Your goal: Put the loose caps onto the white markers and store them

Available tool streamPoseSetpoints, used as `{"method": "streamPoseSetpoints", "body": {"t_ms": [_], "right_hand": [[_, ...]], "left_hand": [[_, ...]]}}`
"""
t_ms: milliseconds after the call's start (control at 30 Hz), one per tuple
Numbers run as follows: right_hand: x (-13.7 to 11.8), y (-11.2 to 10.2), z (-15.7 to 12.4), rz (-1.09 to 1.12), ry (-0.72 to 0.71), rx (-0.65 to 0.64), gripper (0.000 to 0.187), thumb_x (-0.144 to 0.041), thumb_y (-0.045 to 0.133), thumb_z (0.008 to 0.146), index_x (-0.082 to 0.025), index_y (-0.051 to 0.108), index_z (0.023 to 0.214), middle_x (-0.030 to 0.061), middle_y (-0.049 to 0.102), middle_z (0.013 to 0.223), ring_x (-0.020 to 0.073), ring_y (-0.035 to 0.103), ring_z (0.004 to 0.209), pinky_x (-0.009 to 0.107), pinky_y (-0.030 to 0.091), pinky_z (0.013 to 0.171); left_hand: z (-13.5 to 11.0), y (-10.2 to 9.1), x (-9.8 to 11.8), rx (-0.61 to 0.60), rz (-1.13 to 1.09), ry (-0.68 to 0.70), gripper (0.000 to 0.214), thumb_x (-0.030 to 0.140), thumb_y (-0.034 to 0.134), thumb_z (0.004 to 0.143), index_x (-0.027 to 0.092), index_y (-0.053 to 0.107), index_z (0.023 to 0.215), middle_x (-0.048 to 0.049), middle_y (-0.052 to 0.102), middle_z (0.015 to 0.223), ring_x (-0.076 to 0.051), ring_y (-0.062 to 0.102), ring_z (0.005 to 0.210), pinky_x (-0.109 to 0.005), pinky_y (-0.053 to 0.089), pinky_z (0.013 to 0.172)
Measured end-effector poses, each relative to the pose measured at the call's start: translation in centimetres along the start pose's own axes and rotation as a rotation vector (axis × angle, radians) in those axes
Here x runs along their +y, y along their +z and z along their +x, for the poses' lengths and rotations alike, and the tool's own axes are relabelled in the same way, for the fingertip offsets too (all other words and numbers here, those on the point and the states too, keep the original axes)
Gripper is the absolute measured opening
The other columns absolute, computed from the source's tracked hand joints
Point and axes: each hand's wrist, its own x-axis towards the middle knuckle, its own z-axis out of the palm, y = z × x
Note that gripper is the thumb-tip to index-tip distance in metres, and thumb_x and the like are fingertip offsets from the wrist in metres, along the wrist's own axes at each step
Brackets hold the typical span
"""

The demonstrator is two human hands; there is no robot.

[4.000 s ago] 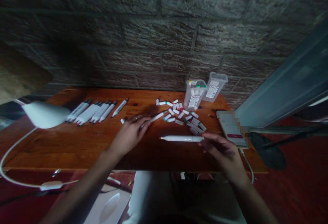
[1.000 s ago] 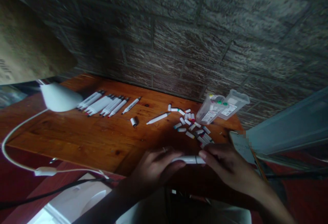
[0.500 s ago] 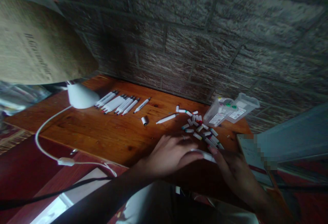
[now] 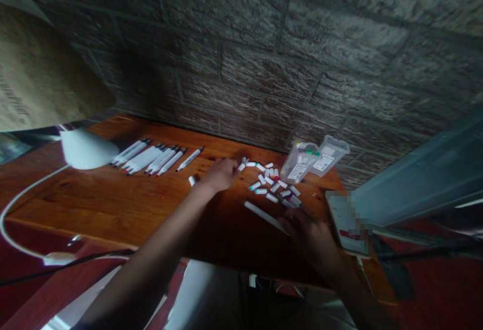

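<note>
My left hand (image 4: 221, 174) reaches across the wooden table (image 4: 113, 204) and lies over the spot where a loose white marker lay, beside a small cap (image 4: 192, 181); its fingers are curled, and what they hold is hidden. My right hand (image 4: 307, 232) grips the near end of a long white marker (image 4: 264, 215) that points up and left. Several loose marker caps (image 4: 269, 184) lie scattered just beyond both hands.
A row of several white markers (image 4: 151, 158) lies at the far left. Two clear plastic marker cases (image 4: 313, 160) stand by the brick wall. A white lamp head (image 4: 86, 148) with a cable hangs over the left. A notebook (image 4: 345, 217) rests at the right edge.
My left hand let go of the marker and reached forward to the loose marker near the caps. My right hand keeps the long marker, now angled up and left.
</note>
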Motion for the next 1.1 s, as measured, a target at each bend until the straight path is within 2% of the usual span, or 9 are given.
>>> {"method": "streamPoseSetpoints", "body": {"t_ms": [100, 200, 267, 333, 500, 600, 800, 967, 1100], "right_hand": [[-0.5, -0.5, 3.2, 0.050, -0.015, -0.018, 0.018, -0.035, 0.056, 0.094, -0.024, 0.069, 0.101, 0.0075, 0.070, 0.111, 0.0196, 0.070, 0.091, 0.029, 0.054, 0.078], [-1.3, -0.2, 5.9, 0.039, 0.013, -0.115, 0.014, -0.029, 0.061, 0.091, -0.022, 0.072, 0.095, 0.0090, 0.068, 0.114, 0.0218, 0.068, 0.101, 0.032, 0.052, 0.088], [-1.5, 0.3, 6.6, 0.040, 0.036, -0.147, 0.012, -0.025, 0.062, 0.090, -0.021, 0.073, 0.090, 0.0096, 0.068, 0.114, 0.0225, 0.067, 0.104, 0.033, 0.051, 0.090], [-1.5, 0.4, 6.7, 0.060, 0.036, -0.142, 0.014, -0.022, 0.060, 0.090, -0.021, 0.074, 0.089, 0.0108, 0.067, 0.115, 0.0233, 0.066, 0.105, 0.034, 0.051, 0.091], [-1.6, -1.9, 7.7, 0.288, 0.033, -0.036, 0.022, -0.036, 0.056, 0.093, -0.020, 0.071, 0.097, 0.0073, 0.071, 0.097, 0.0180, 0.067, 0.079, 0.032, 0.052, 0.076], [-2.6, -2.9, 9.4, 0.570, 0.026, -0.048, 0.028, -0.042, 0.054, 0.094, -0.020, 0.068, 0.104, 0.0047, 0.073, 0.094, 0.0164, 0.067, 0.081, 0.029, 0.052, 0.075], [-3.3, -0.1, 9.6, 0.977, 0.129, 0.011, 0.031, -0.046, 0.063, 0.087, -0.018, 0.068, 0.100, 0.0060, 0.074, 0.095, 0.0173, 0.069, 0.084, 0.028, 0.057, 0.074], [-2.6, 0.8, 8.4, 1.025, 0.141, -0.056, 0.026, -0.042, 0.068, 0.083, -0.020, 0.072, 0.096, 0.0050, 0.076, 0.096, 0.0187, 0.071, 0.088, 0.030, 0.058, 0.082], [-2.9, 0.7, 8.5, 1.037, 0.200, -0.059, 0.025, -0.043, 0.072, 0.079, -0.023, 0.075, 0.094, 0.0038, 0.077, 0.092, 0.0192, 0.073, 0.083, 0.028, 0.060, 0.079]], "left_hand": [[0.9, -1.5, 1.3, -0.026, -0.377, 0.136, 0.019, 0.029, 0.055, 0.091, 0.014, 0.067, 0.095, -0.0079, 0.073, 0.094, -0.019, 0.070, 0.088, -0.031, 0.056, 0.083], [2.2, -2.5, 2.6, -0.060, -1.110, 0.227, 0.017, 0.026, 0.065, 0.084, 0.012, 0.066, 0.094, -0.0075, 0.073, 0.090, -0.016, 0.071, 0.081, -0.031, 0.058, 0.081], [3.0, -2.5, 2.8, -0.037, -1.431, 0.214, 0.017, 0.021, 0.069, 0.080, 0.011, 0.066, 0.094, -0.0074, 0.073, 0.088, -0.016, 0.071, 0.080, -0.031, 0.058, 0.082], [3.3, -2.1, 2.3, 0.027, -1.569, 0.152, 0.016, 0.016, 0.068, 0.080, 0.011, 0.066, 0.095, -0.0080, 0.074, 0.090, -0.015, 0.072, 0.082, -0.029, 0.058, 0.083], [3.0, -0.6, 0.0, 0.042, -1.664, 0.053, 0.016, 0.011, 0.065, 0.079, 0.010, 0.067, 0.095, -0.0079, 0.074, 0.090, -0.016, 0.073, 0.082, -0.031, 0.059, 0.085], [2.6, -0.4, -0.6, 0.043, -1.692, 0.062, 0.017, 0.009, 0.065, 0.079, 0.011, 0.068, 0.095, -0.0056, 0.074, 0.087, -0.016, 0.073, 0.079, -0.032, 0.060, 0.083], [2.3, 0.1, -0.9, -0.070, -1.696, 0.091, 0.018, 0.010, 0.068, 0.077, 0.011, 0.069, 0.095, -0.0059, 0.074, 0.089, -0.018, 0.073, 0.081, -0.033, 0.060, 0.083], [2.5, 0.8, -1.2, -0.127, -1.699, 0.109, 0.022, 0.012, 0.072, 0.075, 0.011, 0.070, 0.097, -0.0060, 0.073, 0.090, -0.018, 0.073, 0.081, -0.034, 0.059, 0.084], [2.6, 1.2, -1.5, -0.156, -1.690, 0.105, 0.025, 0.016, 0.076, 0.074, 0.012, 0.069, 0.098, -0.0065, 0.073, 0.092, -0.019, 0.073, 0.084, -0.034, 0.058, 0.085]]}}
